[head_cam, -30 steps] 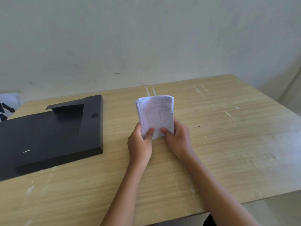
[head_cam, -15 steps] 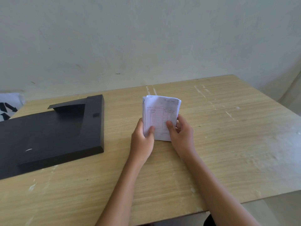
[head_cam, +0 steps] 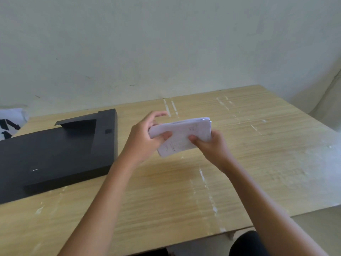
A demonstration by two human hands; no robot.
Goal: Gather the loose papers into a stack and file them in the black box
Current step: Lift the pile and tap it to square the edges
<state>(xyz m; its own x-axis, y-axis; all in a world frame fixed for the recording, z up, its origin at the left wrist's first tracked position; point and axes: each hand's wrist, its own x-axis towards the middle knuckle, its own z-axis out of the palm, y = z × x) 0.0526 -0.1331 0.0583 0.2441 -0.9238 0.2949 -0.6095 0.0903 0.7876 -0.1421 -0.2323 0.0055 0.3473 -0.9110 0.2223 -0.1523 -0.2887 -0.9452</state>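
Note:
A stack of white papers (head_cam: 181, 133) with printed tables and handwriting hangs above the middle of the wooden table (head_cam: 258, 163), turned sideways and tilted. My left hand (head_cam: 145, 139) grips its left end, thumb on top and fingers curled behind. My right hand (head_cam: 212, 146) pinches its lower right edge. The black box (head_cam: 55, 156) lies flat on the table's left side, to the left of my left hand, its lid shut as far as I can see.
A pale wall runs behind the table. A white bag with black arrows (head_cam: 11, 124) shows at the far left edge behind the box. The table's front edge (head_cam: 221, 231) is close to me, floor beyond it at the right.
The stack stood upright on the table between both hands; now it is lifted and turned sideways, tilted toward flat. Both hands have risen and shifted a little toward the box.

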